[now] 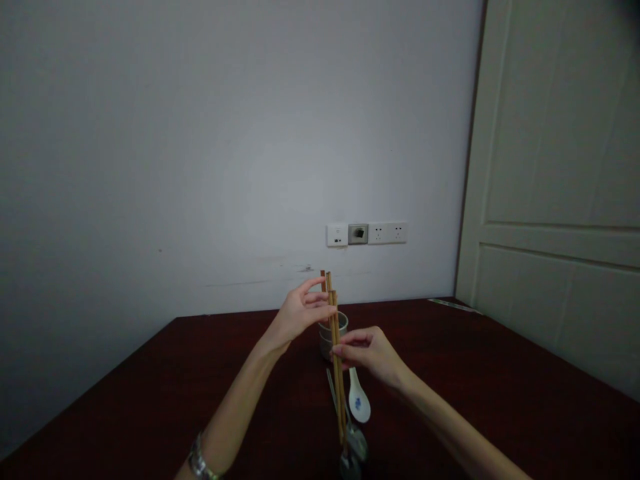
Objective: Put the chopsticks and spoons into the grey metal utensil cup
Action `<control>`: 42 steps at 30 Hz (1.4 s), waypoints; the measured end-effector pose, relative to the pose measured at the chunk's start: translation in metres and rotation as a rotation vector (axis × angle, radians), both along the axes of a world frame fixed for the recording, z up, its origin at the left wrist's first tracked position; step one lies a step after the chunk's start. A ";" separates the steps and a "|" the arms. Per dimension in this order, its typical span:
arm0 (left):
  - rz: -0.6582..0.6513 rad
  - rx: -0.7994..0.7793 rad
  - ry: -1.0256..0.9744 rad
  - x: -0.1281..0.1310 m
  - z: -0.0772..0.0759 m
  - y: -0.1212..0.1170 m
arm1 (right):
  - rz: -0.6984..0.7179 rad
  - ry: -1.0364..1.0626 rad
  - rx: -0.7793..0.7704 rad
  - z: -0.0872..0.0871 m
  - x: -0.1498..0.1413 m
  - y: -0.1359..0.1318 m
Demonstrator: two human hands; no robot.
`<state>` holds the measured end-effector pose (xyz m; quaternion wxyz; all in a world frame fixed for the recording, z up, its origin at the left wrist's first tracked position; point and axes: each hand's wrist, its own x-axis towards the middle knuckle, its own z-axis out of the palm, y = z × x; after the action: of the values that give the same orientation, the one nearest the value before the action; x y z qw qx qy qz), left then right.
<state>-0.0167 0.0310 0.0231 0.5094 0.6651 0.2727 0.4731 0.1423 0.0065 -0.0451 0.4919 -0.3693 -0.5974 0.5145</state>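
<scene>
My right hand (370, 353) pinches a pair of wooden chopsticks (338, 380) around their middle; they slant down toward me. My left hand (303, 310) has its thumb and fingers closed at the upper part of the chopsticks, where more sticks (323, 283) rise behind. Just beyond both hands stands a metal cup (326, 343), partly hidden by the chopsticks and fingers. A white ceramic spoon (360, 405) with a blue pattern lies below my right hand. Metal spoons (357, 441) lie nearer to me, partly behind the chopsticks' lower ends.
All this is on a dark red-brown table (240, 393). Behind it rises a pale wall with sockets (387, 232) and a switch plate (358, 233). A white panelled door (555, 200) stands along the right side. A thin strip (455, 305) lies at the table's far right edge.
</scene>
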 end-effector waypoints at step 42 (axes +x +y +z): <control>0.853 -0.171 0.108 -0.075 -0.195 0.160 | -0.343 -0.044 0.113 -0.032 0.025 0.178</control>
<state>-0.0918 0.1914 -0.1724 0.3066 0.4722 0.5875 0.5812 0.1669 0.1849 -0.0772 0.5794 -0.4487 -0.5641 0.3805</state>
